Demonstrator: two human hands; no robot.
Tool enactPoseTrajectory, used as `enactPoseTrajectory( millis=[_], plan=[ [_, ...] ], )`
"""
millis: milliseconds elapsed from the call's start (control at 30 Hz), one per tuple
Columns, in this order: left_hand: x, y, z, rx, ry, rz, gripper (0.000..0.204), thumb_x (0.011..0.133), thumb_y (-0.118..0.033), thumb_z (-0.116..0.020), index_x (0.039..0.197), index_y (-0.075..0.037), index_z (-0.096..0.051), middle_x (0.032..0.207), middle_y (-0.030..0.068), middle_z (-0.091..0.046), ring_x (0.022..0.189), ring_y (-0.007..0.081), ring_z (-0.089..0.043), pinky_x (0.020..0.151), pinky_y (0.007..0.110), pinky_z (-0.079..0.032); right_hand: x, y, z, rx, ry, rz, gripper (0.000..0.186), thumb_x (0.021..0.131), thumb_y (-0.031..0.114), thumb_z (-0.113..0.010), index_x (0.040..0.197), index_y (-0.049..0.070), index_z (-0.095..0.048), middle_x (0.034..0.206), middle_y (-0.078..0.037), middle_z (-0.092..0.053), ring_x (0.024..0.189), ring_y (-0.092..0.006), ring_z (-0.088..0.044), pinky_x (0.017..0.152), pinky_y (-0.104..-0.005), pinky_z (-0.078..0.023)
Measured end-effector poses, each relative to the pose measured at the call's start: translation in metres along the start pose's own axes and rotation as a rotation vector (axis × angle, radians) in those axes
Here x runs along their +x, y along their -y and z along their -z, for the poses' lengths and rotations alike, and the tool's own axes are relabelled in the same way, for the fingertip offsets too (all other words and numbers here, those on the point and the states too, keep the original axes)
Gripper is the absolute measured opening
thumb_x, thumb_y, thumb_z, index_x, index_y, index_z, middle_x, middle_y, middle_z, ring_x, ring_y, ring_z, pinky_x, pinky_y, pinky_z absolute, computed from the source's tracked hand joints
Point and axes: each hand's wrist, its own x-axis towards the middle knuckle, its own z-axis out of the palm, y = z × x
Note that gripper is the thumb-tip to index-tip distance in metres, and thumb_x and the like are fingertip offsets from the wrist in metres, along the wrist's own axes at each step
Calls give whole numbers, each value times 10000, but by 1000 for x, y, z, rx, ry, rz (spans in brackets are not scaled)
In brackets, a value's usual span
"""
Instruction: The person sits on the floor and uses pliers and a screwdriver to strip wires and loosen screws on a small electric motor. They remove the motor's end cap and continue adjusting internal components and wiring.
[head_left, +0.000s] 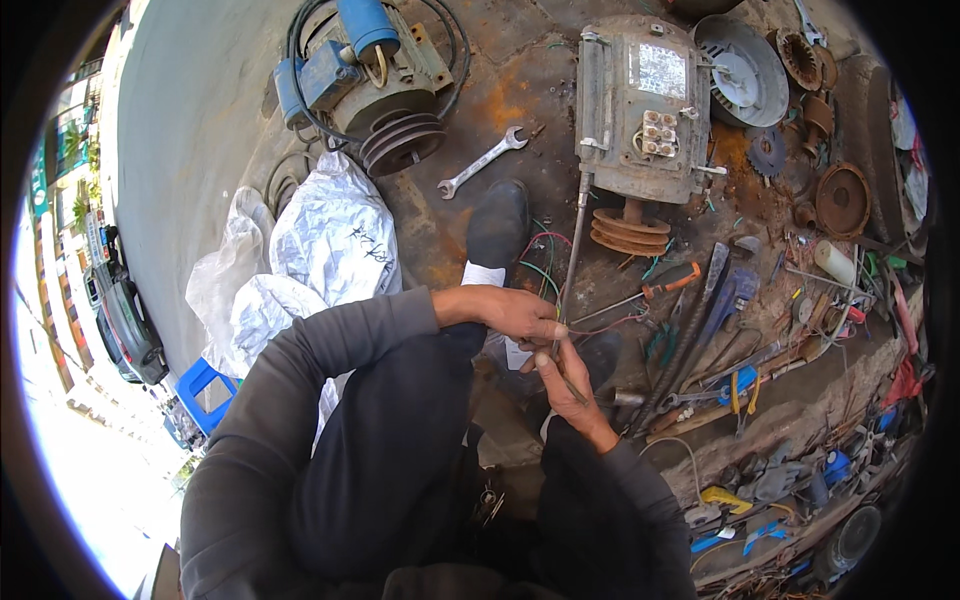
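Note:
My two hands meet in front of my knees. My left hand (512,312) is closed, its thumb and fingers pinched at something small that they hide. Just below it, my right hand (577,392) is closed on a thin metal rod (573,389), which crosses under its thumb. A long metal bar (576,235) runs from the lower left corner of a grey electric motor (645,110) down to my fingers; whether I hold its end cannot be made out. The motor has an uncovered terminal block (659,133) and a rusty grooved pulley (631,232).
Left of the motor lie an open-ended wrench (483,162) and a second motor (375,75) with blue boxes. An orange-handled screwdriver (672,281) is right of my hands, beside piled tools and a blue tool (728,305). White sacks (335,225) and a blue stool (205,393) stand left.

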Motion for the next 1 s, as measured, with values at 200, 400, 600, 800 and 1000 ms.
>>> enactPoseTrajectory(
  millis=[200,400,600,800,1000],
  plan=[
    [21,-8,-7,35,114,91,727,1129,-633,-413,1167,39,-688,1036,161,-730,1010,266,-726,834,420,-589,5,-13,7,-108,-102,28,255,1133,172,-545,1307,-11,-583,916,-33,-627,727,-108,-538,683,-284,-463],
    [11,-1,-13,-157,62,-4,661,1159,-534,-415,1192,66,-690,1055,152,-726,973,262,-733,849,393,-612,0,-20,-1,-301,-236,60,151,1068,102,-598,1144,-28,-612,889,-146,-647,738,-231,-661,641,-365,-503],
    [19,16,-14,-274,79,-63,663,1154,-524,-450,1317,97,-617,1184,193,-705,1108,266,-712,928,393,-615,10,-17,-4,-803,-280,435,104,943,-23,-614,1021,-73,-565,921,-261,-651,798,-468,-637,771,-525,-495],
    [16,13,-8,-293,-6,-4,590,1098,-490,-615,1280,70,-662,1137,176,-734,1059,282,-730,912,417,-603,12,-16,-1,-1073,-193,405,252,893,17,-693,1028,-84,-504,893,-285,-630,846,-486,-632,809,-561,-487],
    [6,-7,-2,74,-377,-81,458,1032,-419,-731,1011,38,-741,852,143,-755,836,245,-747,732,404,-568,17,-5,11,-1014,-68,197,363,902,71,-726,1075,-103,-458,867,-265,-628,827,-480,-662,755,-560,-517]
  ],
)
